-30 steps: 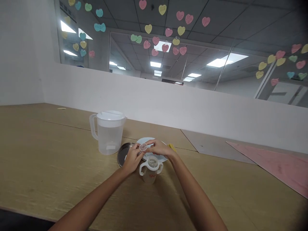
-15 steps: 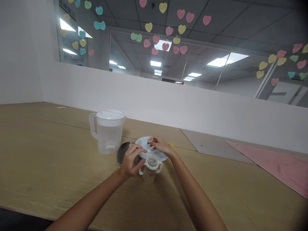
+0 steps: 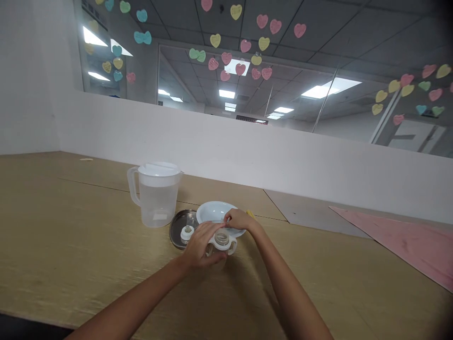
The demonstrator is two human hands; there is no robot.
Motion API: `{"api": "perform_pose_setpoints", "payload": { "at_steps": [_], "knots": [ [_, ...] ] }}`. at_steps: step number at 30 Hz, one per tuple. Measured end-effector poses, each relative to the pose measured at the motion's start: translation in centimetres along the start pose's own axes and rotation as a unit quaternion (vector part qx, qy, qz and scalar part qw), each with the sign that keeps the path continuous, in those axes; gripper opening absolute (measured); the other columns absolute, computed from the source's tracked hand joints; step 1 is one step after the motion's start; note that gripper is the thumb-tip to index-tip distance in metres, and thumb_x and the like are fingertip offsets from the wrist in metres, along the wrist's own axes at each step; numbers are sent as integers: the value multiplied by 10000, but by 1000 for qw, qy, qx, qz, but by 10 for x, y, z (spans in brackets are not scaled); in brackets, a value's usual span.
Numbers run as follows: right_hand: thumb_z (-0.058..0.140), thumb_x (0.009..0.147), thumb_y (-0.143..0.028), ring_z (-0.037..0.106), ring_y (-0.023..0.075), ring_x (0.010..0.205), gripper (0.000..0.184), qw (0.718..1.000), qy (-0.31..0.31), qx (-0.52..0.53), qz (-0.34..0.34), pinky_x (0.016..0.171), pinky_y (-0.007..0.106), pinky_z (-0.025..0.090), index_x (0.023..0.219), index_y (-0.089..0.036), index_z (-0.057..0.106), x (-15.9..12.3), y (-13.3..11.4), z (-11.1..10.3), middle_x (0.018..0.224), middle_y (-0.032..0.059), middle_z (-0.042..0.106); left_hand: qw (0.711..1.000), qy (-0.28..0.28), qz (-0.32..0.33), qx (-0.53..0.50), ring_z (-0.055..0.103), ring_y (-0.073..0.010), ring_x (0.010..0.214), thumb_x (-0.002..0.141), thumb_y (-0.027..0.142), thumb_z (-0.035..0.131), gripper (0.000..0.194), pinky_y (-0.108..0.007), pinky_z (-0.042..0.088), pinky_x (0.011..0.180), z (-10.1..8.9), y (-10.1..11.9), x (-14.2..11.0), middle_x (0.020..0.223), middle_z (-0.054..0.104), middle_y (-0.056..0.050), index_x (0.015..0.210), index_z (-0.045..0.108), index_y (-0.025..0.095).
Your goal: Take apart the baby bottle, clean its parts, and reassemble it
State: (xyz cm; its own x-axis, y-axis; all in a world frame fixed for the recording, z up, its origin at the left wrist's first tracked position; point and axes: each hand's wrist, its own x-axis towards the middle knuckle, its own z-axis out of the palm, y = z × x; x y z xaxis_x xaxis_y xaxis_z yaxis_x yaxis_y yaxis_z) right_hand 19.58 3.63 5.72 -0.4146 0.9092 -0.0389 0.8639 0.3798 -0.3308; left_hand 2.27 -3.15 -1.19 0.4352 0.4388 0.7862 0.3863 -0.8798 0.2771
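Observation:
A small clear baby bottle [image 3: 222,242] with white side handles and an open neck stands on the wooden table [image 3: 71,226]. My left hand [image 3: 203,245] is wrapped round its body. My right hand [image 3: 239,220] sits just behind the bottle at the rim of a white bowl [image 3: 212,211], fingers curled; whether they hold anything is hidden. A white ring with a teat [image 3: 187,232] lies on a round metal lid [image 3: 176,229] left of the bottle.
A clear lidded pitcher [image 3: 155,193] holding water stands left of the bowl. A yellow item [image 3: 250,214] peeks out behind my right hand. A pink sheet [image 3: 399,241] lies at the right. A white partition [image 3: 247,156] bounds the table's far side.
My left hand dropped from the small clear ring to grip the bottle. My right hand carried the small piece back and lowered to the bowl's rim. The teat ring now shows on the metal lid.

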Motion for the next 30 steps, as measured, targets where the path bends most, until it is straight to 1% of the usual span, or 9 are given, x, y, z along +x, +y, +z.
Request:
{"api": "perform_pose_setpoints", "payload": {
  "at_steps": [4, 9, 12, 15, 17, 19, 23, 26, 30],
  "knots": [
    [593, 601, -136, 570, 206, 646, 73, 1000, 7, -13, 23, 593, 293, 391, 591, -143, 665, 4, -1, 18, 672, 106, 660, 1000, 1, -21, -9, 515, -261, 1012, 780, 521, 486, 531, -432, 341, 933, 1, 0, 1, 1080, 600, -112, 1187, 474, 180],
    [561, 670, -171, 564, 146, 676, 109, 997, 35, 59, -40, 626, 238, 400, 666, -178, 670, 10, -3, 21, 717, 35, 666, 999, -11, -44, -8, 519, -247, 997, 804, 441, 483, 407, -423, 343, 925, 1, 0, 2, 1053, 611, -97, 1118, 525, 186],
    [469, 767, -236, 548, 127, 675, 203, 990, 92, 97, -51, 611, 226, 394, 802, -157, 653, 10, -4, 6, 741, 34, 643, 999, -5, -37, -4, 511, -254, 1022, 794, 466, 488, 457, -416, 348, 923, 1, 0, 1, 1074, 601, -107, 1147, 511, 176],
    [429, 811, -325, 509, 111, 615, 266, 961, 176, 197, -82, 583, 224, 384, 842, -136, 614, 0, -12, -17, 676, 16, 583, 998, 63, -24, 5, 500, -251, 1042, 808, 468, 455, 470, -400, 350, 917, -6, -3, 2, 1114, 581, -116, 1166, 492, 166],
    [471, 793, -378, 460, 97, 557, 273, 921, 219, 302, -111, 533, 215, 357, 809, -139, 602, -15, -24, -34, 619, -11, 523, 988, 135, -70, 33, 523, -227, 981, 844, 414, 391, 366, -372, 375, 869, -17, -10, 4, 1044, 605, -103, 1064, 542, 163],
    [504, 779, -383, 430, 91, 546, 266, 902, 210, 356, -126, 497, 209, 323, 849, -148, 606, -33, -37, -48, 629, -15, 510, 975, 161, -133, 77, 552, -189, 825, 872, 345, 317, 329, -327, 400, 770, -31, -20, 6, 844, 632, -73, 827, 585, 161],
    [530, 770, -368, 417, 88, 559, 250, 920, 136, 345, -126, 513, 217, 322, 849, -147, 619, -60, -53, -63, 652, -2, 530, 977, 72, -151, 131, 464, -136, 539, 834, 285, 324, 393, -271, 344, 593, -57, -46, 5, 505, 505, -15, 481, 457, 177],
    [526, 776, -349, 446, 93, 591, 230, 940, 59, 306, -137, 535, 217, 339, 838, -150, 625, -65, -55, -62, 682, 7, 551, 978, 12, -140, 154, 417, -124, 497, 774, 344, 438, 347, -255, 273, 530, -65, -58, 2, 489, 479, -4, 473, 472, 174],
    [515, 786, -342, 477, 95, 617, 232, 947, 29, 284, -145, 549, 207, 359, 853, -150, 626, -62, -56, -57, 715, 14, 573, 955, -114, -188, 200, 484, -134, 544, 821, 462, 388, 398, -243, 259, 520, -63, -59, 1, 610, 574, -27, 618, 571, 172]
  ]
}}
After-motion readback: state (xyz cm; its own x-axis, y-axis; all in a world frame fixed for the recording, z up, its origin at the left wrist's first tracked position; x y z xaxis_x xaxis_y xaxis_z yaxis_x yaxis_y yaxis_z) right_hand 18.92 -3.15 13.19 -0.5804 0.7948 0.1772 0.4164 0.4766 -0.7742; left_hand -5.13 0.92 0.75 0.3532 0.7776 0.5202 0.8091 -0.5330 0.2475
